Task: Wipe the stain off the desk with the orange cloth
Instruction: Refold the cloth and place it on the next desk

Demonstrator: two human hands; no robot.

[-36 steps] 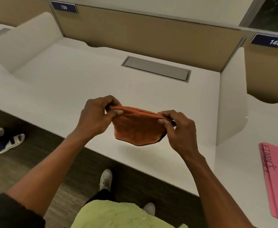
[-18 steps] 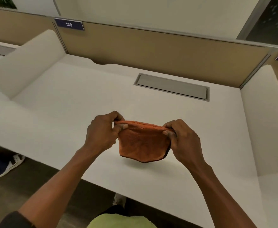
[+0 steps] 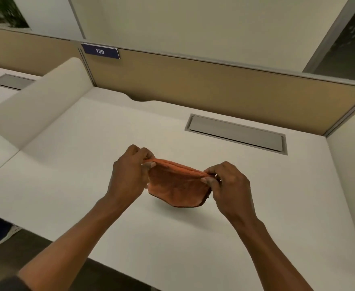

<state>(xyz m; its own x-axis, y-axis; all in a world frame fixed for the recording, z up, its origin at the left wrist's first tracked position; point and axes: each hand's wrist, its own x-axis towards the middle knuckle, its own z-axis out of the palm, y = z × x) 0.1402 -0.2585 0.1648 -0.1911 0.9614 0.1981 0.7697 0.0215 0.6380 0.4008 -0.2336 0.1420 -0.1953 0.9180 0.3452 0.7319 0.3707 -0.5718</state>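
Observation:
The folded orange cloth (image 3: 177, 185) hangs a little above the white desk (image 3: 88, 164), stretched between both hands. My left hand (image 3: 128, 177) pinches its upper left corner and my right hand (image 3: 229, 187) pinches its upper right corner. The cloth's lower edge sags over its shadow and does not touch the desk. I cannot make out any stain on the desk surface.
A grey cable hatch (image 3: 236, 133) is set into the desk at the back right. A tan partition (image 3: 193, 80) with a blue "139" sign (image 3: 100, 51) closes the back. White side dividers (image 3: 36, 103) stand left and right. A shoe (image 3: 2, 238) shows on the floor at left.
My view has tilted up and shifted left over the desk, so the pink folder and my feet dropped out of sight. Both hands keep holding the cloth, now further over the desk.

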